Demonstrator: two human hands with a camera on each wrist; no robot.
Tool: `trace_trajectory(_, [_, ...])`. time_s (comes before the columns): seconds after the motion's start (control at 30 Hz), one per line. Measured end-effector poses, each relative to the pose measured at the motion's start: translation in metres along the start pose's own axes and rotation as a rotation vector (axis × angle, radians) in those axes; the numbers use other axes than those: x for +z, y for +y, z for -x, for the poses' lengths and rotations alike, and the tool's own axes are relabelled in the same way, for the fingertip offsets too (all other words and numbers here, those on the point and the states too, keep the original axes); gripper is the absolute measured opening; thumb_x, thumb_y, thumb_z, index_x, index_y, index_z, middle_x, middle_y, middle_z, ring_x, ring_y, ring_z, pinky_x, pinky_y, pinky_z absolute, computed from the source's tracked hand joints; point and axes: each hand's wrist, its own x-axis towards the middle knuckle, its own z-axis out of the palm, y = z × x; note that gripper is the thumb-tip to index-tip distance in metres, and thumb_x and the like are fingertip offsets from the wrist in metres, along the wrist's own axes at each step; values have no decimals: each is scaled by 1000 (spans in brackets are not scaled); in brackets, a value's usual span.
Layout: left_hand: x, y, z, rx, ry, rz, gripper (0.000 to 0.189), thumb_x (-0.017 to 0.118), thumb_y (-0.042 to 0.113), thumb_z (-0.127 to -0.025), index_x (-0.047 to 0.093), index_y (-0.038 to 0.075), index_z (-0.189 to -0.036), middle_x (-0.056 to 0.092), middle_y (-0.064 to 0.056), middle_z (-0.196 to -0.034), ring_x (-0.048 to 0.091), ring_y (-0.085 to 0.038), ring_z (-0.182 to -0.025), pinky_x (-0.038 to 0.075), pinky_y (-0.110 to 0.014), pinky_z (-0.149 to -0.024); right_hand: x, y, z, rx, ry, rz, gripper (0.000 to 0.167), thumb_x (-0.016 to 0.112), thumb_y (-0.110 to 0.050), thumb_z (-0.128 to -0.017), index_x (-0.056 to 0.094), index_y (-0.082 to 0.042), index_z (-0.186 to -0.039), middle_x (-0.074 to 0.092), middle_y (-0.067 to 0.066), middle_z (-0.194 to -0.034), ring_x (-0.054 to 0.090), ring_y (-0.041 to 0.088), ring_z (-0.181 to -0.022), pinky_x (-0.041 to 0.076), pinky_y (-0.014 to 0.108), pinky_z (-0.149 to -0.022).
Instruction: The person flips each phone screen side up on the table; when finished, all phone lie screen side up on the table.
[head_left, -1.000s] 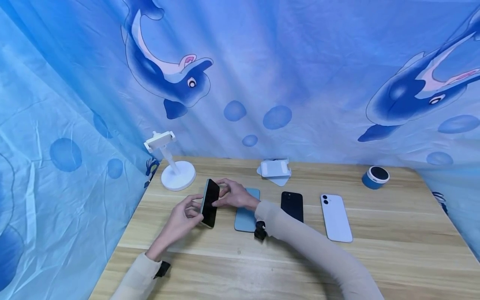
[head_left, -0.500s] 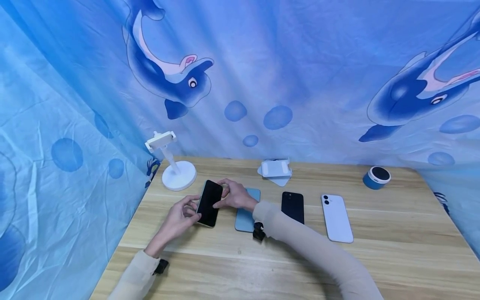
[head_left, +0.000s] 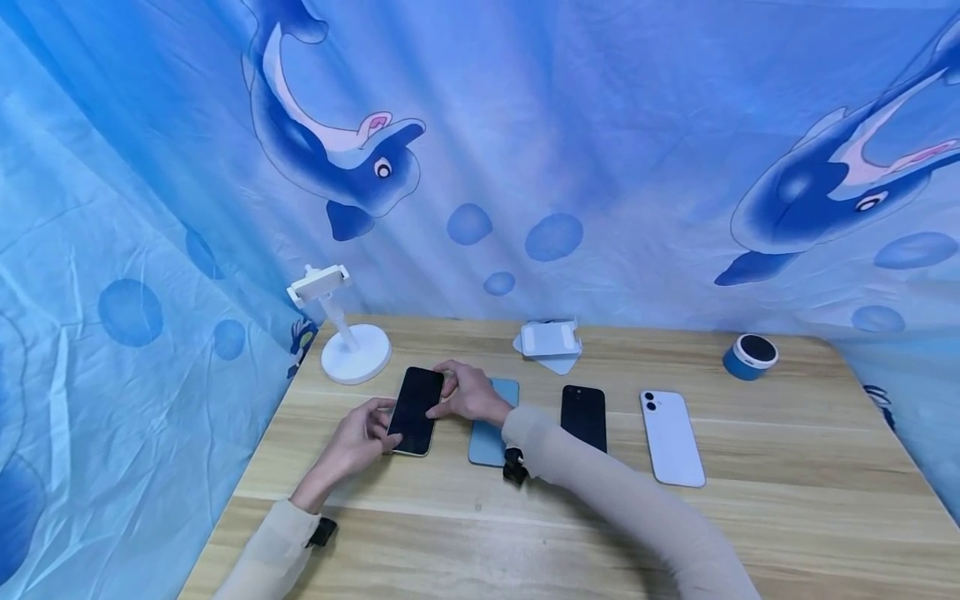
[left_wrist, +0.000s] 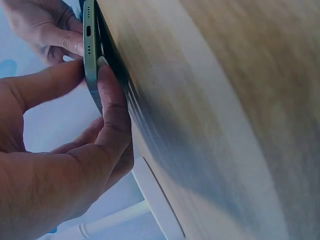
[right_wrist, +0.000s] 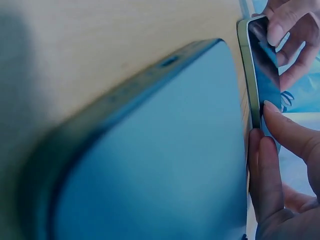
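Note:
A smartphone (head_left: 415, 411) with a dark screen facing up is held between both hands, left of the middle of the table. My left hand (head_left: 354, 437) pinches its near left corner, thumb on the screen side and fingers beneath. Its pale green edge with the charging port (left_wrist: 89, 31) shows in the left wrist view, very close to the tabletop. My right hand (head_left: 471, 393) grips the far right side, with the thumb (right_wrist: 287, 127) on the screen. Under the right wrist lies a blue phone (head_left: 487, 442), which fills much of the right wrist view as a blurred shape (right_wrist: 165, 155).
To the right lie a black phone (head_left: 584, 412), partly behind the sleeve, and a white phone (head_left: 672, 437), backs up. A white phone stand (head_left: 356, 353) is at the back left. Farther back are a small white folded holder (head_left: 550, 338) and a blue round speaker-like cylinder (head_left: 751, 357).
The held phone has turned from standing nearly on edge to almost flat, screen up, and come down toward the table. My left hand has shifted slightly toward me; both hands keep their hold.

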Motion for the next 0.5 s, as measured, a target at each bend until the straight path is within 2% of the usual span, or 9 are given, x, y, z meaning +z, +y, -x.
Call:
trace_trajectory(0.33, [0,-2,-4,-20,-52,-18,82,94,6,-71,55,-2,-143,66,-14,-102,64,-19,-87,50,-28,-79,-5,0,1,-22,-21,3,75,90,-24,-82,56,-16,-149,68,2,-95,60,18,-83,53,44,-96])
trace_trajectory(0.5, [2,-2,-3,-20,-41,-58,85,95,2,-65,56,-2,-141,66,-13,-103,63,-19,-88,51,-31,-82,-5,1,-1,-29,-27,8,75,91,-23,-82,56,-15,-148,69,3,-94,61,18,-81,53,44,-97])
